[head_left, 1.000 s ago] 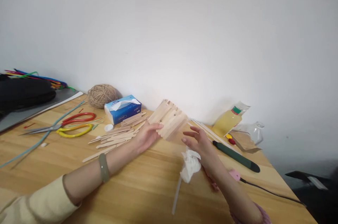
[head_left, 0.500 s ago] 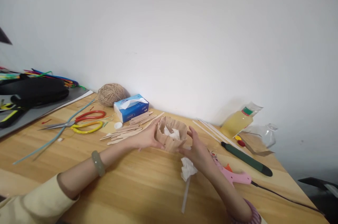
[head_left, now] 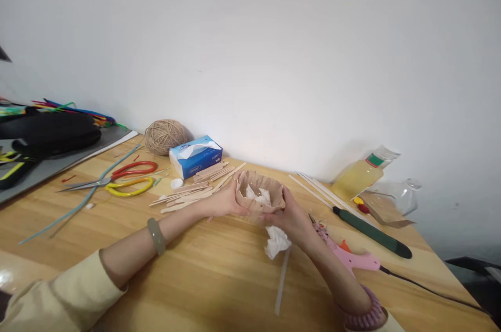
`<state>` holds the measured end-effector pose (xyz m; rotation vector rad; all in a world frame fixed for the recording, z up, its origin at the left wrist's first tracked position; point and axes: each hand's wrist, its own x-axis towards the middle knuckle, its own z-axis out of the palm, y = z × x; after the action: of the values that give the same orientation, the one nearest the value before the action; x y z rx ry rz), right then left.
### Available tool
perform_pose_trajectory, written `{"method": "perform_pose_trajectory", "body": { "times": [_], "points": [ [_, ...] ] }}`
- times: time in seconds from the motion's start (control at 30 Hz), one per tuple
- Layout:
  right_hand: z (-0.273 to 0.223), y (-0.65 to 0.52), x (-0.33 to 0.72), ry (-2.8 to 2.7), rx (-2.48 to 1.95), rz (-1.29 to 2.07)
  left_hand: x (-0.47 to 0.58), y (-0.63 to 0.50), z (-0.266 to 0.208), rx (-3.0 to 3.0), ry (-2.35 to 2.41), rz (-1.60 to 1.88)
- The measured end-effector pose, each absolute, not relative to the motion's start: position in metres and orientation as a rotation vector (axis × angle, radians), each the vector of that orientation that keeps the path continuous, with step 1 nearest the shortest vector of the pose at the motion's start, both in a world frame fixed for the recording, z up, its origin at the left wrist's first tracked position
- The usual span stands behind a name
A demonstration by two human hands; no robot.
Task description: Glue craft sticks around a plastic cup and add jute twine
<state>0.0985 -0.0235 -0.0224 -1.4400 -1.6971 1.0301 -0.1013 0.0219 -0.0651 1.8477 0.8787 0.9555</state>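
Observation:
A small cup made of wooden craft sticks (head_left: 260,180) sits between my two hands, with crumpled white tissue (head_left: 259,195) inside it. My left hand (head_left: 227,199) grips its left side. Around the right side curl the fingers of my right hand (head_left: 290,217). The cup is tipped so that its opening faces me; whether its base touches the table cannot be seen. Just below my right hand lies a crumpled tissue (head_left: 277,241) beside a white glue stick (head_left: 281,285). To the right of that hand is a pink glue gun (head_left: 358,260).
Loose craft sticks (head_left: 188,196), a tissue pack (head_left: 195,157) and a twine ball (head_left: 165,137) lie behind my left arm. Scissors (head_left: 131,178) and a blue strip (head_left: 84,201) are at left. On the right are a green pen-like tool (head_left: 373,233), a yellow bottle (head_left: 354,178) and a glass bottle (head_left: 407,196).
My right hand has closed in on the cup's right side. The cup has tipped and shifted slightly right, with both hands on it. The view has moved a little.

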Motion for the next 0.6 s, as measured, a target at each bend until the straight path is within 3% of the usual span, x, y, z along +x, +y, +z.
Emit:
{"method": "perform_pose_trajectory", "body": {
  "times": [0.17,0.33,0.43,0.5,0.6],
  "points": [
    [-0.006,-0.032,0.109,-1.771,-1.592,0.873,-0.102,0.014,-0.057,1.907,0.932,0.916],
    [0.045,-0.054,0.131,-1.593,-1.591,0.629,-0.104,0.004,-0.050,2.209,0.919,1.064],
    [0.057,-0.060,0.125,-1.286,-1.370,-0.001,-0.099,-0.002,-0.047,2.300,0.900,1.104],
    [0.049,-0.058,0.116,-1.550,-1.168,-0.317,-0.095,-0.006,-0.047,2.328,0.889,1.112],
    [0.029,-0.056,0.109,-2.345,-0.959,-0.230,-0.094,-0.010,-0.047,2.346,0.882,1.136]
  ]
}}
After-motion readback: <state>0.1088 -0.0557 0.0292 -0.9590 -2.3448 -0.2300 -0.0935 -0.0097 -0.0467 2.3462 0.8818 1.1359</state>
